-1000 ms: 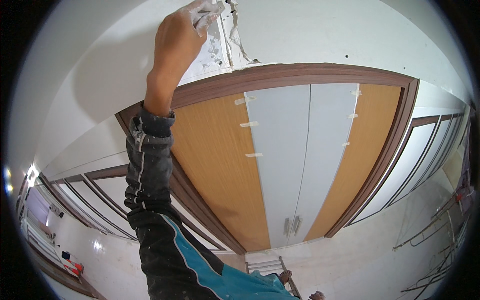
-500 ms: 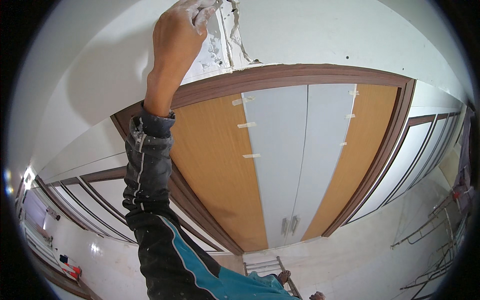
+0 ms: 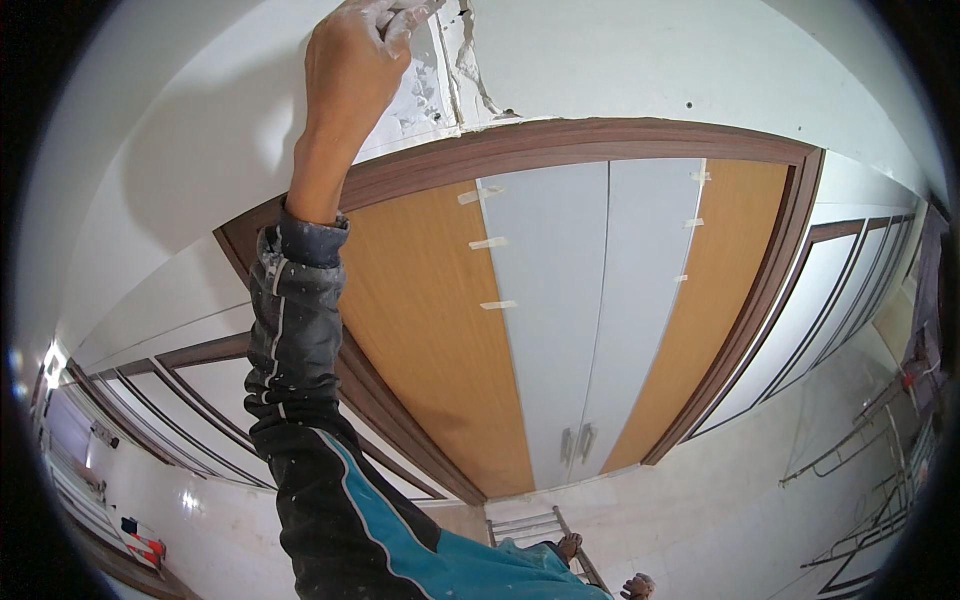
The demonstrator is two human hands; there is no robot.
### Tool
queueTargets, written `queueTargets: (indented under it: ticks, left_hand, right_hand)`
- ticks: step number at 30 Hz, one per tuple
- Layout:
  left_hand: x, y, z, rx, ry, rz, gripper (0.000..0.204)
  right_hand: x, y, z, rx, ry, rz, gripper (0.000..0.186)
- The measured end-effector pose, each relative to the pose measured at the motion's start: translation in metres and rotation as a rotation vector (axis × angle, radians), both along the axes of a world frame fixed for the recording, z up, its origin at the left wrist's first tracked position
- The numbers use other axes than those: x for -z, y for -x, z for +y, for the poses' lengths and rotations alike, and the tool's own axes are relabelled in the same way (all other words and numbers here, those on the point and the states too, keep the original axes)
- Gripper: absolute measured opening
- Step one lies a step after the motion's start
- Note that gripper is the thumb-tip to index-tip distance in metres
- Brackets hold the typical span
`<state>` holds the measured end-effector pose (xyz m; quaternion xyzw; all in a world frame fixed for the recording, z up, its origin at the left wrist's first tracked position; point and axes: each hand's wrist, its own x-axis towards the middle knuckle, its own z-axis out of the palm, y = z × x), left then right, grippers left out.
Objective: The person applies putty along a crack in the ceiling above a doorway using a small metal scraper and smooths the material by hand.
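Observation:
My left hand [image 3: 358, 55], dusted with white, is raised at the top centre-left, above a wardrobe [image 3: 540, 300] with wood-coloured side panels and pale grey doors. Its fingertips are pinched at a cracked, broken strip of white plaster [image 3: 470, 70], on something I cannot make out. A patchy white surface [image 3: 420, 105] shows beside the hand, above the brown frame [image 3: 600, 135]. Strips of pale tape [image 3: 487, 243] cross the panel edges. My dark, teal-striped sleeve runs up from the lower edge. My right hand is not in view.
A metal ladder [image 3: 520, 522] stands below, with two small brown shapes [image 3: 570, 546], possibly feet, beside the teal clothing. Metal frames [image 3: 850, 450] and hanging cloth [image 3: 925, 280] are at the right. Framed white panels [image 3: 790, 320] flank the wardrobe. An orange-red object [image 3: 150, 548] lies low at the left.
My left hand stays at the broken plaster, its fingers shifted very slightly. The wardrobe and room have moved a little up and left in the picture.

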<state>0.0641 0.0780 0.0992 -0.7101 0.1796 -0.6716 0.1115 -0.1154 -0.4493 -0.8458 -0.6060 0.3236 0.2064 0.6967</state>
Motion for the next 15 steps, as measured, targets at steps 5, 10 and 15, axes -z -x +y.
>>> queueTargets:
  ticks: [5, 10, 15]
  left_hand:
    - [0.003, -0.006, 0.004, -0.051, -0.011, -0.088, 0.015]
    - [0.008, 0.007, -0.003, -0.058, -0.012, -0.042, 0.016]
    - [0.002, -0.005, -0.002, -0.043, 0.055, -0.024, 0.016]
  right_hand:
    - [-0.010, 0.012, 0.001, 0.090, -0.188, -0.125, 0.044]
    - [-0.023, 0.014, 0.010, 0.136, -0.186, -0.122, 0.035]
    - [0.036, 0.021, -0.013, -0.045, -0.074, -0.421, 0.037]
